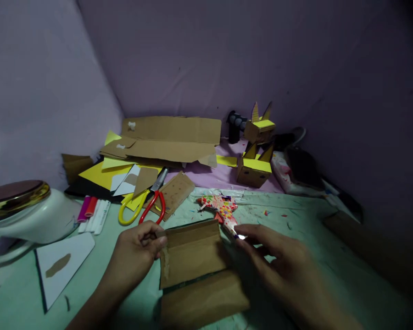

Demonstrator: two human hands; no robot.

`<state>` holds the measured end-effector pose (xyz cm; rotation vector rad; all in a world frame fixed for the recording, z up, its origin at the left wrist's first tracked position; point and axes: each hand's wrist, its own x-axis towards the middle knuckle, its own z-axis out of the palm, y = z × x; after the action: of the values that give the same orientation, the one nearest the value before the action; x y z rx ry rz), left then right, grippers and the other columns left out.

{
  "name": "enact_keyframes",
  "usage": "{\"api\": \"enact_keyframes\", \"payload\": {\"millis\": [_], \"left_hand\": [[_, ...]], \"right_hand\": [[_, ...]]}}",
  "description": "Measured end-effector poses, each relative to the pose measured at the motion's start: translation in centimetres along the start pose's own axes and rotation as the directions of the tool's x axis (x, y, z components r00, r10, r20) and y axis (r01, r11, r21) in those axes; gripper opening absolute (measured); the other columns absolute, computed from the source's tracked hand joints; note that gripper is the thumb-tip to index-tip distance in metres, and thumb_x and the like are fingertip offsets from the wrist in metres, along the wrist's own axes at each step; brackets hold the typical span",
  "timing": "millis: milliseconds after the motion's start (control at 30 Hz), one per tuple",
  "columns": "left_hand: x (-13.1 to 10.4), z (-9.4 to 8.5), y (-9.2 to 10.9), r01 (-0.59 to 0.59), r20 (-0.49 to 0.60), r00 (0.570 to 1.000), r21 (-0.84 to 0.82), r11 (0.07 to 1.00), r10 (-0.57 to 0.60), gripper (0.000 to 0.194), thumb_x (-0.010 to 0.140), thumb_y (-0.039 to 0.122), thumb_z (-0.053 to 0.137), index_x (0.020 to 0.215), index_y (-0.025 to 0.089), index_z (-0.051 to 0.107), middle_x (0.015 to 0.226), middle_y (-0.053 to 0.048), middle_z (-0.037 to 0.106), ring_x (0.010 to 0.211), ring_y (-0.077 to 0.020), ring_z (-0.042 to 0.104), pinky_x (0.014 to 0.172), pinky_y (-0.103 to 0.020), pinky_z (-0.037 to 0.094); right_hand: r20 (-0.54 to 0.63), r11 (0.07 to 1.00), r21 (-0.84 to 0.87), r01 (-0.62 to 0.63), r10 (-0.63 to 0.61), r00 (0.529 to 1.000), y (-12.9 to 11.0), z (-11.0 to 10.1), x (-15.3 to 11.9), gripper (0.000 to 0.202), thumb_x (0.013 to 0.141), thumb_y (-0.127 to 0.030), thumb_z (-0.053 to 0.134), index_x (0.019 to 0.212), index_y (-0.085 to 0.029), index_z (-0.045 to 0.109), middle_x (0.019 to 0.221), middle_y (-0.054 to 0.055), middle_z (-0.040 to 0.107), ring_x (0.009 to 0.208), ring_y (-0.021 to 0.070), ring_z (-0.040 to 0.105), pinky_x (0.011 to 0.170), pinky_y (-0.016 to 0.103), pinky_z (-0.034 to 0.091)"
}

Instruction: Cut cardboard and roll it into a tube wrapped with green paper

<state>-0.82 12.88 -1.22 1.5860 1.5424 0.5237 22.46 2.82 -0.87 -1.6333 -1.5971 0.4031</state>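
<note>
My left hand (142, 245) pinches the upper left corner of a folded brown cardboard piece (194, 259). Its raised far edge and a dark-edged fold across the middle show. In my right hand (278, 256), thumb and fingers close on a slim, pen-like object (230, 230) beside the cardboard's right edge; its exact kind is unclear. Just beyond its tip lies a red-and-yellow floral-patterned thing (223, 207). Scissors (154, 192) with one yellow and one red handle rest past my left hand.
Two small cardboard boxes with yellow tops and pointed ears (253, 172) stand at the back right. Long cardboard (172, 130) lies behind. At left are markers (94, 214), a white cut-out (65, 263) and a tipped white mug-like vessel (37, 217).
</note>
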Motion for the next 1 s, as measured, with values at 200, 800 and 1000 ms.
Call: {"api": "enact_keyframes", "payload": {"millis": [200,800,1000], "left_hand": [[0.0,-0.2,-0.5,-0.130,0.062,0.990,0.089,0.987,0.125,0.017,0.065,0.034,0.055,0.060,0.019,0.061,0.053,0.004,0.048,0.052,-0.0135,0.046,0.051,-0.025,0.036],[0.0,1.0,-1.5,-0.072,-0.094,0.991,0.266,0.961,0.100,0.017,0.071,0.038,0.046,0.062,0.024,0.050,0.044,0.005,0.044,0.043,-0.0172,0.046,0.046,-0.027,0.034],[-0.4,1.1,-1.8,-0.039,-0.002,0.999,-0.045,0.998,0.039,0.016,0.075,0.036,0.049,0.065,0.024,0.045,0.050,0.008,0.044,0.048,-0.0124,0.040,0.047,-0.024,0.029]], "right_hand": [[0.217,0.968,-0.140,0.207,-0.174,0.961,-0.9,2.0,3.8,0.031,0.084,-0.015,0.048,0.112,-0.018,0.061,0.115,0.012,0.067,0.091,0.0225,0.069,0.076,0.035,0.056],[0.372,0.876,-0.335,0.347,-0.216,0.903,1.2,4.7,3.5,0.028,0.085,-0.007,0.039,0.100,-0.019,0.059,0.100,0.008,0.070,0.070,0.0204,0.071,0.055,0.032,0.059],[0.323,0.876,-0.315,0.366,-0.264,0.909,-0.1,4.2,3.7,0.031,0.087,-0.020,0.042,0.112,-0.017,0.059,0.106,0.011,0.070,0.071,0.0238,0.073,0.052,0.036,0.061]]}}
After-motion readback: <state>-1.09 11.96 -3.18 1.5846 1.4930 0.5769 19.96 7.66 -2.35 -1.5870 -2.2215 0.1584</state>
